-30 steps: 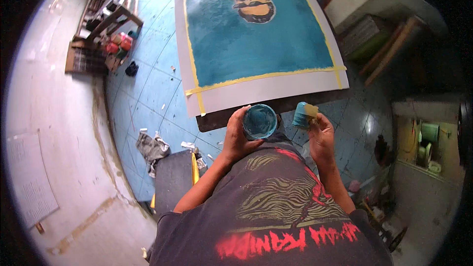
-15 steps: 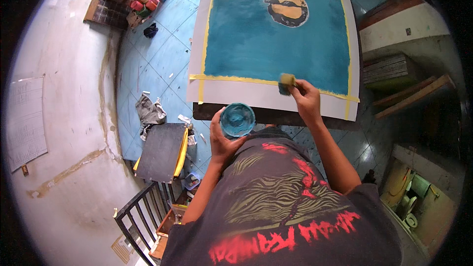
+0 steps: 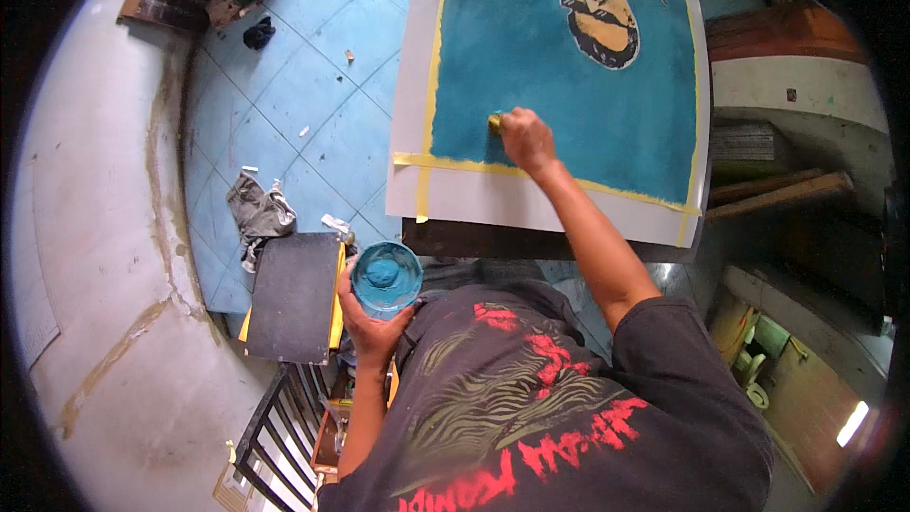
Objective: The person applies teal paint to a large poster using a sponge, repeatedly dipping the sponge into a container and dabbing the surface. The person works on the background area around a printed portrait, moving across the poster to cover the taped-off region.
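Observation:
My right hand (image 3: 527,142) is closed around a paintbrush (image 3: 494,123), its head on the lower left part of a painting (image 3: 578,114). The painting has a teal ground and a portrait in black, tan and red at the far side. Yellow masking tape (image 3: 464,164) frames it on a white sheet (image 3: 414,114). In front of my body, my left hand (image 3: 372,330) grips a round tub of teal paint (image 3: 387,296), fingers and thumb about its side. Its open top faces up, with a lump of paint inside. My fingers hide most of the brush handle.
The sheet lies on a dark board (image 3: 531,239). Left of me stand a dark panel (image 3: 294,294) with yellow edges and a black metal railing (image 3: 275,417). A grey cloth (image 3: 260,209) lies on blue floor tiles (image 3: 294,114). Wooden planks (image 3: 777,194) are at right.
My right hand has moved left and farther in, bringing the brush from the lower taped edge onto the teal area. My left hand and the paint tub have shifted left and nearer.

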Demonstrator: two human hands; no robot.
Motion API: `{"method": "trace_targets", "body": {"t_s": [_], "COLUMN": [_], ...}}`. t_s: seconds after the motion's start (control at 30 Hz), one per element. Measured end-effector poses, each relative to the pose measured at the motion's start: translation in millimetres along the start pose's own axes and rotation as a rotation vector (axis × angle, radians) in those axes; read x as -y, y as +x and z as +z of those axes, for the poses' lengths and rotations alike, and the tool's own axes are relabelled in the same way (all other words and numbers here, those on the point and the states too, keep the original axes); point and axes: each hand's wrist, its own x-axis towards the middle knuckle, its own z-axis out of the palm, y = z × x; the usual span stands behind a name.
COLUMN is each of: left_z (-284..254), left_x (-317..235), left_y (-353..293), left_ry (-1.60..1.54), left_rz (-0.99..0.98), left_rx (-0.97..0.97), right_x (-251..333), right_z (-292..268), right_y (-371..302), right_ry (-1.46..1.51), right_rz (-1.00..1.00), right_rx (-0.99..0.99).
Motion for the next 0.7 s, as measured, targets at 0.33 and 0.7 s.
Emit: {"method": "trace_targets", "body": {"t_s": [0.33, 0.7], "left_z": [-23, 6], "left_x": [14, -13], "left_y": [28, 12], "left_ry": [0.07, 0.004], "left_rz": [-0.005, -0.152], "left_rx": [0.04, -0.027], "right_x": [-24, -13], "right_z": [-8, 1], "right_y": [38, 60], "right_ry": [-0.064, 0.133], "right_rz": [0.069, 0.095], "right_rx": [-0.054, 0.17]}}
